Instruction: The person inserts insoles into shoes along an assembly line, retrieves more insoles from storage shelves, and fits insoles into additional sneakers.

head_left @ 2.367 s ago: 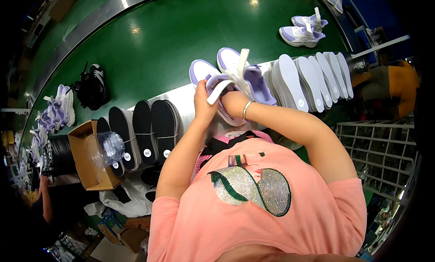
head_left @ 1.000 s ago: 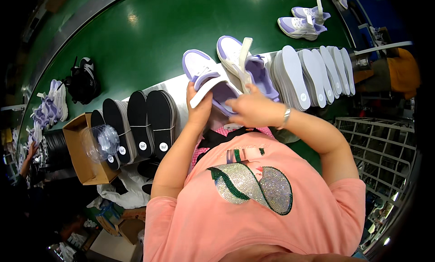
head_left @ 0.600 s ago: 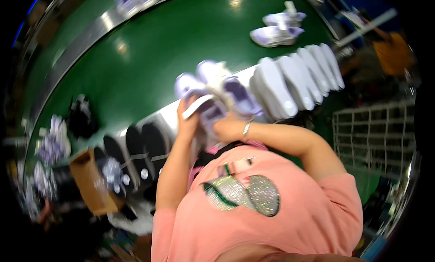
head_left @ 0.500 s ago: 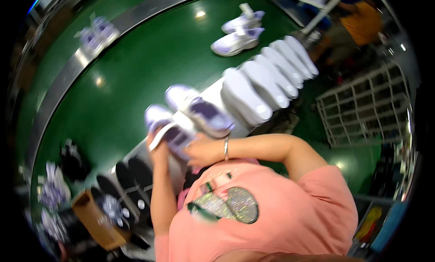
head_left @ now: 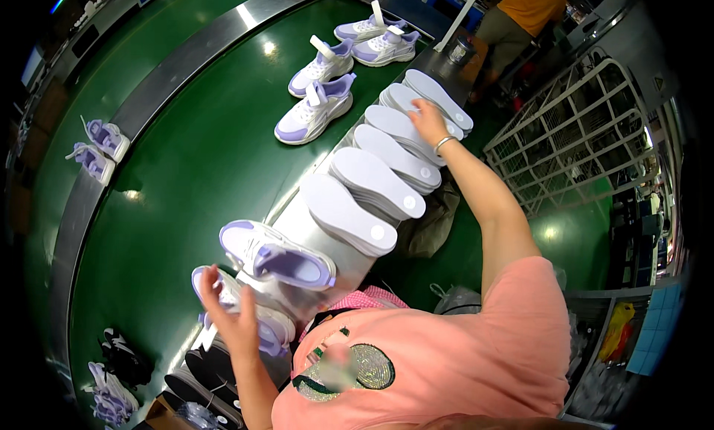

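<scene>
My left hand is raised in front of a white and lilac sneaker, partly covering it. Its fingers are spread, and no grip on the shoe shows. A matching sneaker lies just beyond, its opening facing up with a pale insole visible inside. My right arm stretches to the far end of a row of stacked white insoles. There my right hand, a bracelet at its wrist, rests its extended fingers at the edge of one insole stack. I see no insole lifted.
More sneakers stand on the green belt, with another pair on its metal rim. Dark insoles lie lower left beside a black shoe. A wire rack stands at right; a person in orange is beyond.
My right hand has left the near sneaker and reached up and right to the far insoles. My left hand has let go of the sneaker and opened. The view has shifted.
</scene>
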The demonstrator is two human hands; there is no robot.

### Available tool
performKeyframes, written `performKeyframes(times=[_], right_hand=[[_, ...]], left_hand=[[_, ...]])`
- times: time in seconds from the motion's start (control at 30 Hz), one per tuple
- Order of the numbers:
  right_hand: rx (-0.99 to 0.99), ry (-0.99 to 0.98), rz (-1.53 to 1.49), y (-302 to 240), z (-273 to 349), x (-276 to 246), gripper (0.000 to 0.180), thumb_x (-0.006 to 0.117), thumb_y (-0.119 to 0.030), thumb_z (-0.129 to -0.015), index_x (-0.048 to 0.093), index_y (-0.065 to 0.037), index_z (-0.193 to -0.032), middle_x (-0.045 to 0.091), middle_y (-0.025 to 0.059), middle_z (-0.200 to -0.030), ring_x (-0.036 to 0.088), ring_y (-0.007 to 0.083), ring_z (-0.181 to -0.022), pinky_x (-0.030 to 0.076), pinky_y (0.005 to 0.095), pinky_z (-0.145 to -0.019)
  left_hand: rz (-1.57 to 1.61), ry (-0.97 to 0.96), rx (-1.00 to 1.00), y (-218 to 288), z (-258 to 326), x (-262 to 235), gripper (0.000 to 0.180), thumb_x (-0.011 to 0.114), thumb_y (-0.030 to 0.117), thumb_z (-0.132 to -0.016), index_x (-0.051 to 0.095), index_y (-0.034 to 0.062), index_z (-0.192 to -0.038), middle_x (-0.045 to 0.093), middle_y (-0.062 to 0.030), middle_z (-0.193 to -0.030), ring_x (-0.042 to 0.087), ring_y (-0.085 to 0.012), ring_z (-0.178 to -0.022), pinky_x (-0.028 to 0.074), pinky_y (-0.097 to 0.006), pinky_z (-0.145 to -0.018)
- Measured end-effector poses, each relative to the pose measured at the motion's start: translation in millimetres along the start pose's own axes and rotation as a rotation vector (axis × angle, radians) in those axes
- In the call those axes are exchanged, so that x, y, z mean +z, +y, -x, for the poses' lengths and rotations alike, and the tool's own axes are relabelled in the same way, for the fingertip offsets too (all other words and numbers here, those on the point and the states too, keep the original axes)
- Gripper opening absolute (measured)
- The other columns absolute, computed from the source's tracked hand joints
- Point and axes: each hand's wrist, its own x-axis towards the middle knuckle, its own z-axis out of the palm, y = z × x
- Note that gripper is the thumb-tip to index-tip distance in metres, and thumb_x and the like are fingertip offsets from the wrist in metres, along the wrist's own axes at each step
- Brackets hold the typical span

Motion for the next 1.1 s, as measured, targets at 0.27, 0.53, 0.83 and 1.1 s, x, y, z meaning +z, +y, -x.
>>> performKeyframes(times=[0.27,0.53,0.83,1.1], right_hand=[[0.384,-0.163,0.406,82.4,-53.0,-19.9,0.045,0.065,-0.022,-0.065,0.048,-0.012,-0.105,0.049,0.0095,-0.106,0.044,0.0279,-0.102,0.036,0.0423,-0.083],[0.413,-0.355,0.466,93.1,-63.1,-16.6,0.043,0.069,-0.026,-0.059,0.049,-0.016,-0.096,0.050,0.0076,-0.101,0.046,0.0248,-0.100,0.035,0.0401,-0.082],[0.544,-0.311,-0.910,-33.7,-41.8,-56.2,0.026,0.062,-0.026,-0.072,0.052,-0.004,-0.081,0.051,0.0020,-0.069,0.050,0.0108,-0.060,0.041,0.0241,-0.056],[0.149,-1.538,-0.837,-221.1,127.8,-51.3,0.020,0.056,-0.018,-0.074,0.057,0.002,-0.072,0.052,0.0065,-0.061,0.053,0.0099,-0.053,0.041,0.0214,-0.042]], left_hand=[[-0.003,-0.175,-0.226,-39.0,-11.8,57.3,0.038,0.055,0.004,-0.073,0.042,-0.0027,-0.108,0.048,-0.0130,-0.102,0.046,-0.0219,-0.096,0.033,-0.031,-0.086],[-0.278,-0.234,0.029,-44.6,-6.4,43.8,0.037,0.058,0.002,-0.066,0.050,0.0009,-0.102,0.053,-0.0161,-0.097,0.048,-0.0327,-0.092,0.036,-0.036,-0.082],[-0.085,-0.059,-0.118,-46.2,-32.7,67.0,0.024,0.060,0.018,-0.072,0.055,0.0026,-0.090,0.058,-0.0163,-0.077,0.057,-0.0279,-0.070,0.043,-0.031,-0.061],[0.121,-0.086,-0.398,-65.8,-22.0,61.8,0.031,0.058,0.025,-0.072,0.055,0.0003,-0.090,0.060,-0.0159,-0.076,0.058,-0.0264,-0.068,0.044,-0.032,-0.063]])
